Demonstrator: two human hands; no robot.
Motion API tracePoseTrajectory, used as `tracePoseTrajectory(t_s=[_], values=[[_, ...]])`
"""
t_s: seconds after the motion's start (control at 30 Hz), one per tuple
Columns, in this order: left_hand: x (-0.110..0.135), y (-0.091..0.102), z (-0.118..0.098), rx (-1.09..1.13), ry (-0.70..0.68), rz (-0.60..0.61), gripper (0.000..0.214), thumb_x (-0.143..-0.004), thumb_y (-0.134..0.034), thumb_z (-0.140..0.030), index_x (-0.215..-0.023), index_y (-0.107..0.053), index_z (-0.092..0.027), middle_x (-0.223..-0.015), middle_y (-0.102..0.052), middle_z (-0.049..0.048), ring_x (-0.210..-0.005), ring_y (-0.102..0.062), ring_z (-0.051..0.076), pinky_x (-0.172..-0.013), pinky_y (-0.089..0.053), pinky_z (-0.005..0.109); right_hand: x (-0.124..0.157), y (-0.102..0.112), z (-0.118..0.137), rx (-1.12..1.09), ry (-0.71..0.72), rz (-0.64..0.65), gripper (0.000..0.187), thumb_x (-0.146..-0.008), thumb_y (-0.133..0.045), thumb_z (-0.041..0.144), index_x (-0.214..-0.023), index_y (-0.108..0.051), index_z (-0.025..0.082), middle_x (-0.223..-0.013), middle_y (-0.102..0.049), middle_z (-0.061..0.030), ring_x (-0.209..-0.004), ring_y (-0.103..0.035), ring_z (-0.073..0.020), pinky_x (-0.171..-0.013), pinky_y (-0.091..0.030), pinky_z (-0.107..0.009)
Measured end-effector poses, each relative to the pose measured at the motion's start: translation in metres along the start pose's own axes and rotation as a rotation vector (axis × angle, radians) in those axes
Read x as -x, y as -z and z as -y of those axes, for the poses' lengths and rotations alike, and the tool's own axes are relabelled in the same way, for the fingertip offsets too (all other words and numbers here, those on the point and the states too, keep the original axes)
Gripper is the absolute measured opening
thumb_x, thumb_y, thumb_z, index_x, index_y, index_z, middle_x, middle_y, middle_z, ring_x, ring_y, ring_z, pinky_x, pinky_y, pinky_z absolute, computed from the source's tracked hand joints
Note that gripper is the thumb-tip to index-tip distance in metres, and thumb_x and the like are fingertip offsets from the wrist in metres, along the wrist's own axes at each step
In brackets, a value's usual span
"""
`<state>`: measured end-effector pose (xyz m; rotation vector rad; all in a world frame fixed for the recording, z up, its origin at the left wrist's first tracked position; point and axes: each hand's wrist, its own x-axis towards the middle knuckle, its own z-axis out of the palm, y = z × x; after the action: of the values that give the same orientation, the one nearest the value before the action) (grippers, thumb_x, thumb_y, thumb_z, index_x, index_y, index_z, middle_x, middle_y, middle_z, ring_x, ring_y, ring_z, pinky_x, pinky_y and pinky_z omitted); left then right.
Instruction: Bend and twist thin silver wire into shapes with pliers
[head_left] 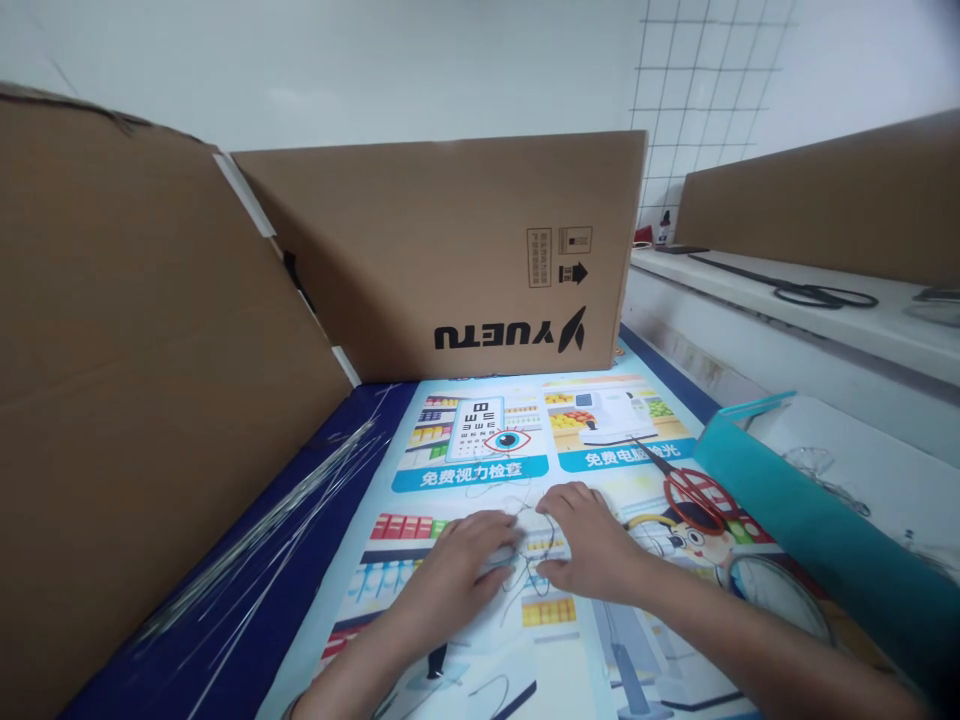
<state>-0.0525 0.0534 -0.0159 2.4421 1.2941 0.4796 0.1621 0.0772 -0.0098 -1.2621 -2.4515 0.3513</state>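
Note:
My left hand and my right hand face each other low over a printed sheet. Between them is a loose loop of thin dark wire, with loose ends spreading below and above it. The curled fingers of both hands are at the wire, the left on one side of the loop and the right on the other. The exact fingertip contact is partly hidden and slightly blurred. Right of my right hand lie red-handled scissors, their blades pointing up and left.
Cardboard panels stand at the left and back. Long pale strands lie on the dark blue cloth. At right, a teal box contains thin wire pieces. Black scissors rest on a white ledge.

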Motion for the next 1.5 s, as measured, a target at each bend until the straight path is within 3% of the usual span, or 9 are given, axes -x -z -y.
tracePoseTrajectory(t_s=[0.37,0.57,0.67,0.8,0.97,1.1,1.27,1.37,1.5], values=[[-0.002,-0.012,0.006,-0.052,0.042,-0.132,0.043,-0.073,-0.052,-0.011,-0.112,-0.052,-0.029,-0.124,-0.054,0.0033,-0.118,-0.044,0.022,-0.096,-0.034,0.043,-0.001,-0.001,-0.002,0.013,-0.014,0.008,0.048,-0.065,-0.058,0.021,-0.113,-0.048,0.020,-0.109,-0.051,-0.0060,-0.104,-0.039,-0.0234,-0.088,-0.029,-0.037],[0.000,-0.013,0.019,-0.112,0.038,-0.219,0.033,-0.078,-0.056,-0.026,-0.111,-0.053,-0.027,-0.122,-0.055,0.0057,-0.114,-0.047,0.025,-0.093,-0.037,0.046,0.002,0.016,-0.001,0.099,-0.059,0.030,0.029,-0.070,-0.061,0.032,-0.095,-0.054,0.019,-0.097,-0.053,-0.0058,-0.095,-0.043,-0.0228,-0.082,-0.032,-0.035],[0.000,-0.010,0.022,-0.132,0.034,-0.227,0.030,-0.078,-0.057,-0.029,-0.108,-0.056,-0.026,-0.121,-0.056,0.0062,-0.113,-0.048,0.026,-0.093,-0.037,0.046,0.006,0.023,0.000,0.174,0.019,0.138,0.018,-0.069,-0.061,0.031,-0.080,-0.056,0.019,-0.088,-0.055,-0.0055,-0.089,-0.046,-0.0229,-0.078,-0.032,-0.035],[-0.002,-0.002,0.019,-0.169,0.052,-0.215,0.027,-0.077,-0.059,-0.030,-0.104,-0.058,-0.026,-0.112,-0.061,0.0057,-0.107,-0.051,0.026,-0.091,-0.036,0.045,0.015,0.020,0.009,0.250,0.144,0.256,0.007,-0.075,-0.053,0.023,-0.076,-0.057,0.017,-0.078,-0.059,-0.0069,-0.081,-0.049,-0.0221,-0.075,-0.033,-0.036],[-0.004,0.007,0.018,-0.217,-0.014,-0.204,0.017,-0.079,-0.057,-0.025,-0.095,-0.062,-0.025,-0.101,-0.064,0.0035,-0.098,-0.053,0.023,-0.088,-0.035,0.042,0.026,0.019,0.028,0.235,0.242,0.254,0.009,-0.075,-0.050,0.019,-0.075,-0.058,0.017,-0.078,-0.060,-0.0071,-0.080,-0.049,-0.0215,-0.080,-0.031,-0.038],[-0.004,0.010,0.023,-0.220,-0.085,-0.179,0.019,-0.083,-0.049,-0.017,-0.094,-0.063,-0.025,-0.098,-0.066,0.0024,-0.094,-0.055,0.021,-0.086,-0.036,0.039,0.019,0.027,0.025,0.135,0.340,0.323,0.017,-0.079,-0.047,0.020,-0.067,-0.059,0.019,-0.071,-0.060,-0.0031,-0.073,-0.049,-0.0172,-0.074,-0.035,-0.031],[-0.002,0.014,0.018,-0.188,-0.097,-0.128,0.027,-0.084,-0.043,-0.010,-0.099,-0.062,-0.024,-0.106,-0.065,0.0035,-0.098,-0.055,0.020,-0.086,-0.038,0.038,-0.002,0.029,-0.006,0.159,0.170,0.139,0.033,-0.076,-0.043,0.005,-0.100,-0.060,0.018,-0.097,-0.062,-0.0060,-0.092,-0.047,-0.0195,-0.077,-0.037,-0.031],[0.000,0.015,0.007,-0.142,-0.093,-0.083,0.024,-0.084,-0.047,-0.017,-0.103,-0.060,-0.025,-0.111,-0.062,0.0041,-0.101,-0.054,0.021,-0.088,-0.038,0.040,-0.010,0.024,-0.021,0.138,0.202,0.114,0.040,-0.077,-0.044,0.008,-0.114,-0.053,0.022,-0.121,-0.053,-0.0038,-0.106,-0.040,-0.0208,-0.085,-0.035,-0.034],[0.000,0.013,-0.007,-0.111,-0.109,0.000,0.025,-0.084,-0.049,-0.021,-0.106,-0.059,-0.027,-0.115,-0.060,0.0034,-0.103,-0.052,0.022,-0.090,-0.037,0.041,-0.013,0.018,-0.028,0.107,0.238,0.155,0.042,-0.080,-0.047,0.014,-0.120,-0.049,0.024,-0.118,-0.055,-0.0020,-0.109,-0.038,-0.0210,-0.087,-0.034,-0.034]])
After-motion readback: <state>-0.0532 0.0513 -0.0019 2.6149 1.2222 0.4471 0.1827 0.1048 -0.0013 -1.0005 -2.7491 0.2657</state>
